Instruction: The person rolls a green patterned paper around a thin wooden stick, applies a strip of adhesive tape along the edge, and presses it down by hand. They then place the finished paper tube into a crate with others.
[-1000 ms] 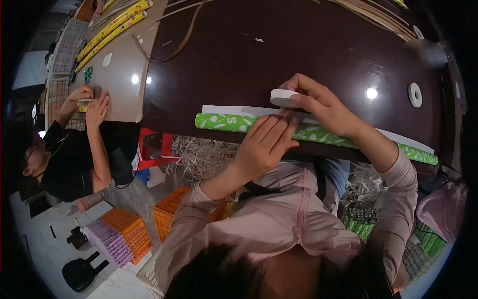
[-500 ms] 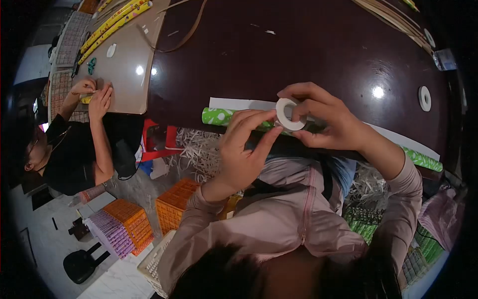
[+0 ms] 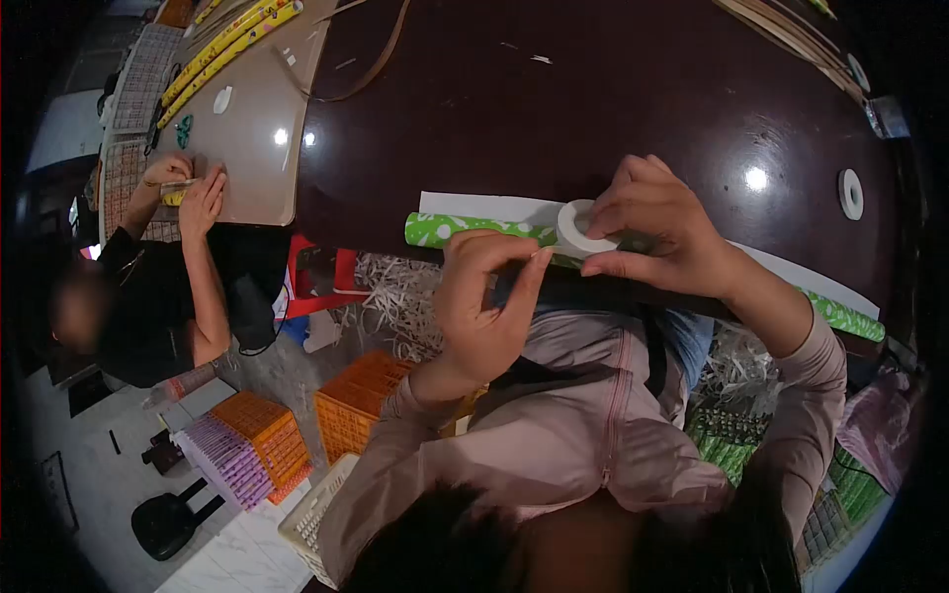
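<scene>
A roll of white tape point(image 3: 566, 225) is held in my right hand point(image 3: 664, 232), with fingers at its core and the thumb by its lower edge. Just left of it, my left hand point(image 3: 486, 296) pinches thumb and forefinger together on what looks like the tape's loose end. Beneath both hands a roll of green-and-white patterned paper point(image 3: 430, 229) lies along the table's near edge, its white inner side point(image 3: 474, 205) showing behind. My hands cover the middle of this paper roll.
On the dark table point(image 3: 445, 119), a second tape roll point(image 3: 850, 194) lies at right and thin strips point(image 3: 791, 44) at the far right. Left, another person's hands point(image 3: 198, 198) work at a lighter tabletop beside yellow rolls point(image 3: 232, 59). Below stand orange baskets point(image 3: 361, 395) and shredded paper point(image 3: 400, 306).
My right hand has tilted the tape roll and brought it down against the green paper. My left fingers have drawn slightly away from the roll and closed into a pinch.
</scene>
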`<control>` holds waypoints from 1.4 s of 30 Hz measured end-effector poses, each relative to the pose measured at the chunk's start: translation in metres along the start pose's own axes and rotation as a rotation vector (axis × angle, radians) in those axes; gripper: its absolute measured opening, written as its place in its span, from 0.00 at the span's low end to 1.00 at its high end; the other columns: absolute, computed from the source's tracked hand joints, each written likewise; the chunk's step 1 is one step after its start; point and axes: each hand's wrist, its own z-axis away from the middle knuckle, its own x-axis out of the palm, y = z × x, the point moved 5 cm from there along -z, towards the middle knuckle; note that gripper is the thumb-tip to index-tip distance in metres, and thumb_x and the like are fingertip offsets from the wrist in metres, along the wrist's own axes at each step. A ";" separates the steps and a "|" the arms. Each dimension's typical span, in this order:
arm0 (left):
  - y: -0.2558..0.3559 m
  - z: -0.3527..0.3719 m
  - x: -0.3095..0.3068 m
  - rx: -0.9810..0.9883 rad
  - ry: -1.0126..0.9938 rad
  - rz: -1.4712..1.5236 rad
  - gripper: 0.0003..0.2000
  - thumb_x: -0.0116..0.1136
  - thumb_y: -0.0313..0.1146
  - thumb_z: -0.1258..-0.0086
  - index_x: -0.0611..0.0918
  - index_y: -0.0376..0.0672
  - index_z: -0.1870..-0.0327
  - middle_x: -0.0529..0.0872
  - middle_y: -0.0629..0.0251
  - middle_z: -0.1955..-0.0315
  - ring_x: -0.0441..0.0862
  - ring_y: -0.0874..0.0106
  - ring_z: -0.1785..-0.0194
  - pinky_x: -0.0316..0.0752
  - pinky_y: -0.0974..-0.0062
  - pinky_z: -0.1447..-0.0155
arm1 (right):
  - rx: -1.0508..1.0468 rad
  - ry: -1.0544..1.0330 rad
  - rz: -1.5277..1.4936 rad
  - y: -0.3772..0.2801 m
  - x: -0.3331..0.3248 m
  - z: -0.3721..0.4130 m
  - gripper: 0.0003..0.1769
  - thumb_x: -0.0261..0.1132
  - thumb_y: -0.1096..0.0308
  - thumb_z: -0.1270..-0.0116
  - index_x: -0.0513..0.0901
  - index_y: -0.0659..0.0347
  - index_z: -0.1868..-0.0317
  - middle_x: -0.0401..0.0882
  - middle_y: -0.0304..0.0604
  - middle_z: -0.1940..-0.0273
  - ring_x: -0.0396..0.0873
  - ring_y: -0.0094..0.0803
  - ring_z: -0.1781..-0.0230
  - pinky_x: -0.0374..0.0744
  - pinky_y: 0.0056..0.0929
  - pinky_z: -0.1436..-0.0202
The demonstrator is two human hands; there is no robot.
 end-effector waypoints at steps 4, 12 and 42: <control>0.005 -0.004 -0.006 0.058 0.096 -0.167 0.09 0.67 0.18 0.38 0.80 0.38 0.61 0.74 0.63 0.53 0.74 0.74 0.50 0.72 0.74 0.46 | 0.050 -0.053 -0.014 -0.003 -0.001 -0.004 0.17 0.79 0.56 0.48 0.85 0.56 0.64 0.80 0.33 0.66 0.72 0.27 0.68 0.63 0.28 0.60; -0.043 -0.008 -0.029 0.181 0.200 -0.383 0.14 0.64 0.19 0.34 0.71 0.41 0.54 0.72 0.60 0.53 0.76 0.71 0.54 0.73 0.71 0.45 | -0.112 -0.125 0.120 -0.016 0.005 -0.005 0.13 0.74 0.64 0.43 0.84 0.53 0.58 0.77 0.33 0.68 0.72 0.31 0.63 0.65 0.31 0.58; -0.054 -0.044 -0.087 -0.251 0.124 -0.353 0.17 0.66 0.21 0.42 0.80 0.34 0.51 0.83 0.65 0.68 0.81 0.77 0.62 0.72 0.76 0.47 | -0.078 -0.038 0.262 -0.005 0.005 -0.007 0.11 0.75 0.68 0.48 0.87 0.56 0.63 0.75 0.34 0.78 0.69 0.30 0.66 0.64 0.33 0.54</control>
